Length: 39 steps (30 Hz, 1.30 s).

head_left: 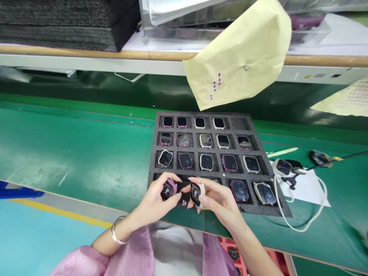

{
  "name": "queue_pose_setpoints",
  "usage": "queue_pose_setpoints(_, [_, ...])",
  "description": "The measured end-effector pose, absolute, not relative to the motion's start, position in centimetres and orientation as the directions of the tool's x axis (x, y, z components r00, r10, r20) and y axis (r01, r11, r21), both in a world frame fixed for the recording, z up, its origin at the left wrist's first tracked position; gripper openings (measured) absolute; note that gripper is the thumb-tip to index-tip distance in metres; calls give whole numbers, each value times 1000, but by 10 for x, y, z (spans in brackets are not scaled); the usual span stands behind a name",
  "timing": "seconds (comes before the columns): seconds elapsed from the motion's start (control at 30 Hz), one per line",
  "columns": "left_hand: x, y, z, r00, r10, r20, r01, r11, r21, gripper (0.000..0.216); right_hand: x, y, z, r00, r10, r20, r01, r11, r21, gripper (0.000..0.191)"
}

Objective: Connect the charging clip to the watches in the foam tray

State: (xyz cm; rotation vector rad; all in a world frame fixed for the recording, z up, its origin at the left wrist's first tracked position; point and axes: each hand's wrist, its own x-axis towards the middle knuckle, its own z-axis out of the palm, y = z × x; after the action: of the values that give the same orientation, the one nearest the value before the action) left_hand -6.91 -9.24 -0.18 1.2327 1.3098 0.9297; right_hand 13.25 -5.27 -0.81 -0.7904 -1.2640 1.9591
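Note:
My left hand (162,197) is closed around a purple smartwatch (169,189) with its screen lit. Close beside it, my right hand (215,195) grips a white smartwatch (196,193), tilted, its screen lit too. Both are held over the front edge of a dark grey foam tray (197,172). Rows of purple and white watch bodies without straps sit in its square pockets, among them a purple watch (239,190) and a cream watch (265,193) in the front row. The back right pocket (240,123) holds nothing. My hands hide part of the front row.
Right of the tray, a white watch (282,167) lies by a white cable (312,220) and a paper sheet (314,188). A light green pen (283,152) is behind them. A yellow paper (244,53) hangs from the shelf (94,61). Black foam blocks (63,27) stand above.

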Motion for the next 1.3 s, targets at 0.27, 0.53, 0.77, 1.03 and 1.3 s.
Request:
queue_pose_setpoints(0.27, [-69,-92,-4,77,984,-159,126,149,981,29,133,-52,-10,-591,801,-100,-239,-293,-926,36])
queue_pose_setpoints(0.53, [-69,-93,-5,41,989,-142,128,136,982,32,132,-53,-8,-585,807,-85,-266,-290,-919,33])
queue_pose_setpoints(0.77, [-67,-92,-6,17,988,-151,93,149,985,29,135,-54,-12,-600,798,-59,-296,-290,-910,32])
queue_pose_setpoints(1.03, [-68,-98,-5,8,988,-152,4,152,988,27,132,-60,1,-502,859,-97,-301,-279,-912,34])
queue_pose_setpoints(1.3, [-65,-95,-2,44,976,-214,-15,215,976,31,131,-57,3,-549,832,-83,-324,-303,-896,34])
